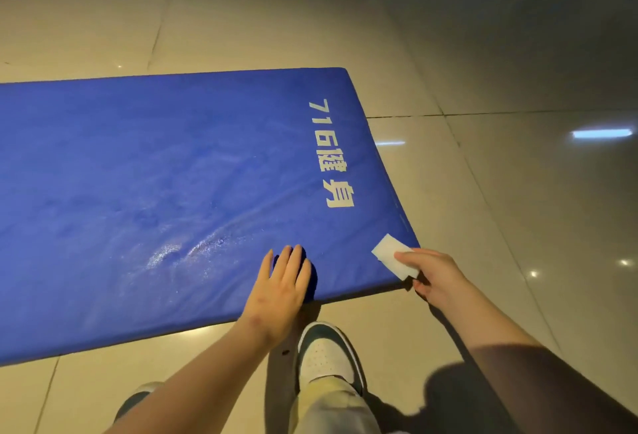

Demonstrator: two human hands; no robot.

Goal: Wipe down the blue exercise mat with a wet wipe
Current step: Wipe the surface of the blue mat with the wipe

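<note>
Fingers [411, 255] on rectangular wipe [387, 249] — glossy mat [172, 175]

Glossy beige tiled floor [500, 54], dark grout lines, lamp reflections [601, 133].

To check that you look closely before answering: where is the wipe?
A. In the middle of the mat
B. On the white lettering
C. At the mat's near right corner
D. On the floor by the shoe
C: the right hand pinches the wipe at the near right corner of the mat, while the left hand lies flat on the mat beside it.
</note>
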